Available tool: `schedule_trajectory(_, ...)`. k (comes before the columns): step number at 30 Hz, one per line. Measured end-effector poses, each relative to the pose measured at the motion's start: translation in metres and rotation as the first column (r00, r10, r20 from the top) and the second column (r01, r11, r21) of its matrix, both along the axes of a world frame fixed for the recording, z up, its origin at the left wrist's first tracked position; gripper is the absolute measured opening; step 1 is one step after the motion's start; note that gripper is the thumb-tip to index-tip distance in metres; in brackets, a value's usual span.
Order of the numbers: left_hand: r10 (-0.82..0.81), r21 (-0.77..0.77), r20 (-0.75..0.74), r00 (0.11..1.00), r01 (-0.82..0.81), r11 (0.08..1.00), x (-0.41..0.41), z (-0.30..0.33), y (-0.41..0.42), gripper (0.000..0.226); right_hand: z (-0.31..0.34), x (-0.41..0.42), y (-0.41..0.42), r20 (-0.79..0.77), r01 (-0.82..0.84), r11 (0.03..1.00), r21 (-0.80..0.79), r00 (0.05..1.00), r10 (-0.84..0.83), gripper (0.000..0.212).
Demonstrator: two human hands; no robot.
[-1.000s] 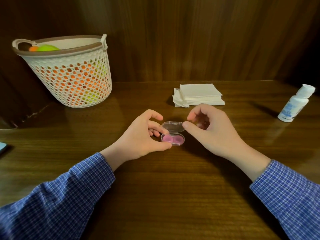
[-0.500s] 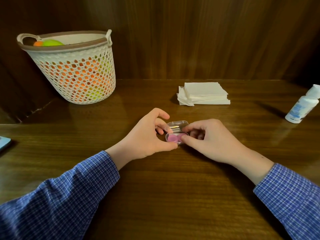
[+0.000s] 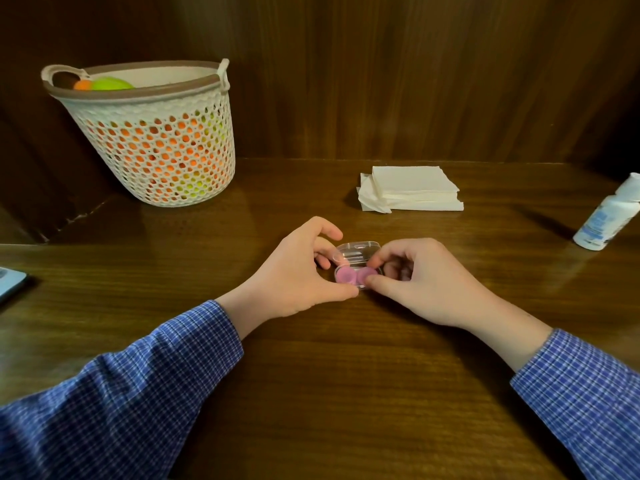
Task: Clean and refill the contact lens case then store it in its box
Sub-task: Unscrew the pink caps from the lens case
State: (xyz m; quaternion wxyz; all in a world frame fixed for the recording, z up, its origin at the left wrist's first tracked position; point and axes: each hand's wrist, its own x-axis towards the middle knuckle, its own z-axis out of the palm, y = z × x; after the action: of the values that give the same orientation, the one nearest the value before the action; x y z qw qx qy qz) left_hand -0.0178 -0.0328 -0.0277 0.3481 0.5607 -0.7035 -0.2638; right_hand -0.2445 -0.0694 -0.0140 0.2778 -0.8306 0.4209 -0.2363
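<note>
Pink case (image 3: 353, 274) in open clear box (image 3: 358, 252) on table (image 3: 346, 375), between hands. Left hand (image 3: 298, 271) curled, pinching box's left end; right hand (image 3: 415, 282) curled, pinching case's right end.

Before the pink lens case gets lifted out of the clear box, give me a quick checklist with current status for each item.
1. Clear box lid open: ok, it stands up behind the tray.
2. Pink lens case in the box: ok, both round caps show.
3. Left hand steadying the box: ok, thumb and fingers hold its left end.
4. Right hand gripping the lens case: ok, thumb and forefinger pinch its right end.
5. Solution bottle ready: ok, upright at far right; fill level cannot tell.
6. Tissues ready: ok, stacked behind the hands.
</note>
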Motion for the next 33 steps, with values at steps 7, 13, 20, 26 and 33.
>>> schedule_trajectory(7,-0.006,-0.009,0.026,1.000,0.006,1.000,-0.001,0.001,0.001,0.072,0.001,-0.001,0.002,0.048,0.010,1.000,0.003,0.999,-0.010,0.008)
schedule_trajectory(13,-0.028,-0.013,0.018,0.999,0.028,1.000,-0.002,0.005,0.003,0.050,0.005,0.000,0.005,0.056,0.069,0.997,-0.025,0.996,-0.067,0.008)
schedule_trajectory(20,-0.029,-0.018,0.016,0.999,0.030,0.999,-0.004,0.007,0.004,0.047,0.009,0.000,0.008,0.096,0.099,0.995,0.017,0.990,-0.100,0.006)
schedule_trajectory(26,-0.032,-0.007,0.016,0.999,0.032,0.999,-0.005,0.008,0.005,0.047,0.005,0.003,0.007,0.112,0.103,0.994,0.034,0.988,-0.106,0.010)
schedule_trajectory(33,0.012,-0.023,0.047,0.999,-0.011,1.000,-0.004,0.011,0.006,0.039,0.025,-0.017,-0.007,0.278,-0.064,0.923,0.380,0.959,-0.048,0.017)
